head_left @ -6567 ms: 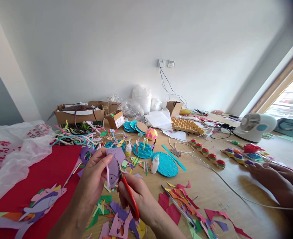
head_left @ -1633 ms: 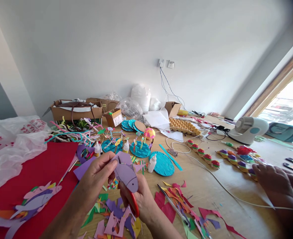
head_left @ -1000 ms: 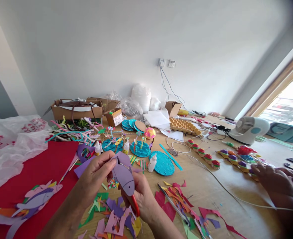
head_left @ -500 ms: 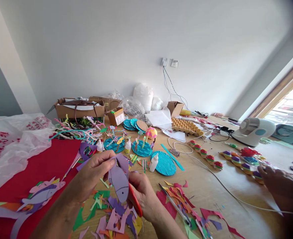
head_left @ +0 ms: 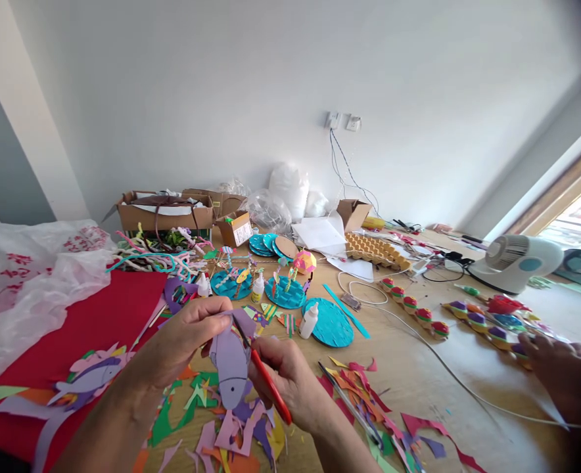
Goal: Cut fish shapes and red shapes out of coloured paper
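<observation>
Pinched in my left hand (head_left: 196, 332) is a purple paper fish (head_left: 232, 368), its head with a drawn eye hanging downward. My right hand (head_left: 285, 374) grips red-handled scissors (head_left: 271, 387), whose blades lie against the paper near the tail end, close to my left fingertips. Below both hands lie paper scraps (head_left: 234, 430) in purple, green and orange. To the left, several cut-out paper fish (head_left: 86, 381) rest stacked on a red sheet (head_left: 81, 328).
A white glue bottle (head_left: 309, 320) stands by a blue disc (head_left: 330, 322). Another person's hand (head_left: 549, 358) is at the right, beside painted egg-carton strips (head_left: 478, 322). A white fan (head_left: 512, 263) stands behind. A white cable (head_left: 433, 355) crosses the table. Cardboard boxes (head_left: 165, 217) line the wall.
The scissors have swung upward, so their blades now show at the paper's tail end. The fish has turned slightly and hangs straighter. The whole view has shifted a little.
</observation>
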`<state>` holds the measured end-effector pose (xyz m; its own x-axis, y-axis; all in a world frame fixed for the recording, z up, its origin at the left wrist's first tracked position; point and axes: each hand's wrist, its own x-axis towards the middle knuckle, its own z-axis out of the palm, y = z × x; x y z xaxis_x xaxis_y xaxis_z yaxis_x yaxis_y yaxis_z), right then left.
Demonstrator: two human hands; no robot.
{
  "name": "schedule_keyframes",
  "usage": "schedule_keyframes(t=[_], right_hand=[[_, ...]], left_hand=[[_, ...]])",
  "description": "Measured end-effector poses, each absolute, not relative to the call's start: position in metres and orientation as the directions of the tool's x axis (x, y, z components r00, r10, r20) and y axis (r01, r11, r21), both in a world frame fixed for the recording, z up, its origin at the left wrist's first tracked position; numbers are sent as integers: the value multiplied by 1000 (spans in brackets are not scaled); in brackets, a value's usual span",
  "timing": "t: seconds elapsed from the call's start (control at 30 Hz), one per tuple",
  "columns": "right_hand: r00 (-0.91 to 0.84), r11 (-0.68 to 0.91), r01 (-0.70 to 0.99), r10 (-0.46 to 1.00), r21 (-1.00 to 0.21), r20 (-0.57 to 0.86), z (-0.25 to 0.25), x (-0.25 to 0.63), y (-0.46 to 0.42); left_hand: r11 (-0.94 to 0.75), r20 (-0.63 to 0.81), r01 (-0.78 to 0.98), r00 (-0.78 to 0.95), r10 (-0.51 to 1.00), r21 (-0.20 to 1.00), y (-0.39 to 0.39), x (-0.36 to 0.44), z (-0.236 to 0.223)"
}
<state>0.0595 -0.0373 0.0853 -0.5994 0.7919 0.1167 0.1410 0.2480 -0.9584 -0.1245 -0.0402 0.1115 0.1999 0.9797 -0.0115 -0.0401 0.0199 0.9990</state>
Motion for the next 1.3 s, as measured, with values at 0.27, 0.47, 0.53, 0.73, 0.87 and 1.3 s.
schedule_keyframes(t=[0.27, 0.47, 0.53, 0.73, 0.87, 1.3], right_hand=[[-580, 274, 158, 803, -949, 135, 86, 59, -38], [-586, 279, 133, 796, -951, 152, 87, 60, -39], [-594, 290, 126, 788, -949, 162, 88, 60, -39], [-619, 313, 198, 775, -929, 129, 90, 65, -37], [-626, 365, 251, 768, -897, 137, 91, 68, -36], [-619, 252, 147, 778, -957, 109, 91, 63, -38]], left_hand=[[36, -32, -16, 225, 974, 999, -40, -122, 111], [55, -55, 4, 246, 968, 998, -39, -125, 108], [49, -52, 17, 257, 965, 999, -38, -128, 107], [34, -46, 47, 292, 955, 998, -38, -132, 107], [11, -29, 60, 313, 949, 998, -39, -134, 109], [-11, 0, 45, 243, 970, 999, -41, -125, 115]])
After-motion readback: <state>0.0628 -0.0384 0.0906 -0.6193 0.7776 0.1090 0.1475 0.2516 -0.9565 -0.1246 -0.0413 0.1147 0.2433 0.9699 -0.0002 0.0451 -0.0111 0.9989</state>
